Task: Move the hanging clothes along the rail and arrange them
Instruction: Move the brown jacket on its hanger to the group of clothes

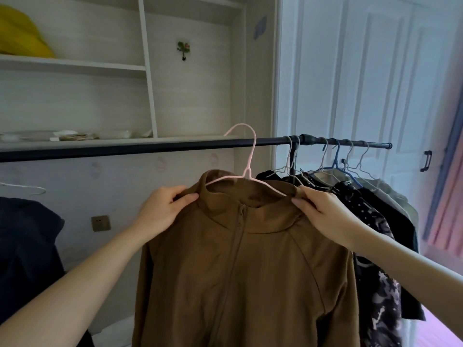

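Note:
A brown zip jacket point(240, 266) hangs on a pale pink hanger point(250, 156) in front of the black rail point(150, 147). The hanger's hook rises above the rail near its middle; whether it rests on the rail I cannot tell. My left hand point(162, 211) pinches the jacket's left shoulder by the collar. My right hand point(323, 211) grips the right shoulder, over the hanger's arm. Several dark garments point(380, 221) on wire and blue hangers crowd the rail's right end.
A dark garment point(27, 246) on a white hanger hangs at the far left. White wall shelves point(75, 65) stand behind the rail, with a yellow object on top. A white panelled door point(350, 71) and a pink curtain point(448, 196) lie to the right.

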